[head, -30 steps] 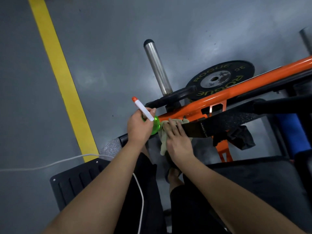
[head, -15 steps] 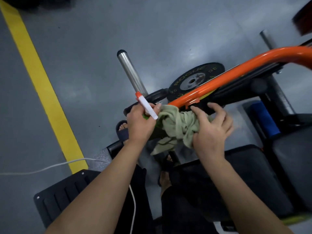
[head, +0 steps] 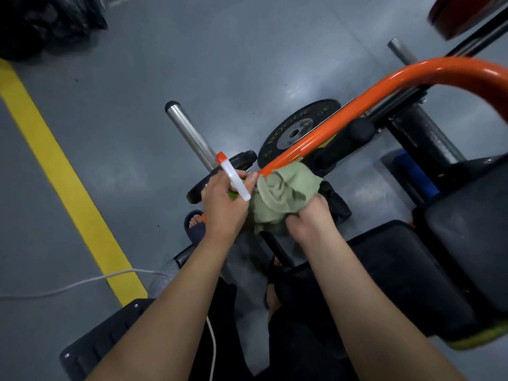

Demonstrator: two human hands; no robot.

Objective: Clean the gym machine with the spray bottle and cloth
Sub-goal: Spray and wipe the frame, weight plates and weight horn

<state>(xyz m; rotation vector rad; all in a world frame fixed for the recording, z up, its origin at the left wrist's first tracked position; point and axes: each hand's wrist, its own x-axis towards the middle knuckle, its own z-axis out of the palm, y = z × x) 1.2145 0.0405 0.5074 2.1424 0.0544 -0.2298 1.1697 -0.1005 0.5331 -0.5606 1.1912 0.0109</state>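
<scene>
Left hand (head: 224, 203) closed around a spray bottle (head: 233, 179); white head with orange nozzle tip points up and away, a bit of green bottle body shows under the fingers. Right hand (head: 309, 220) gripping a bunched pale green cloth (head: 283, 192), fingers curled into the lower folds. Cloth's upper edge touches the low end of the machine's orange bar (head: 343, 114), which rises to the right and curves across the upper right. The two hands sit just beside each other, cloth between them. Behind the bar, a black weight plate (head: 286, 127) with yellow lettering lies near a bare steel peg (head: 189, 133) angled up-left. Black seat pad (head: 412, 273) lower right. Grey floor (head: 220, 50) with a yellow line (head: 55, 171) at left and a white cable (head: 68, 284) crossing it. A sandalled foot (head: 195, 222) shows below the left hand.
</scene>
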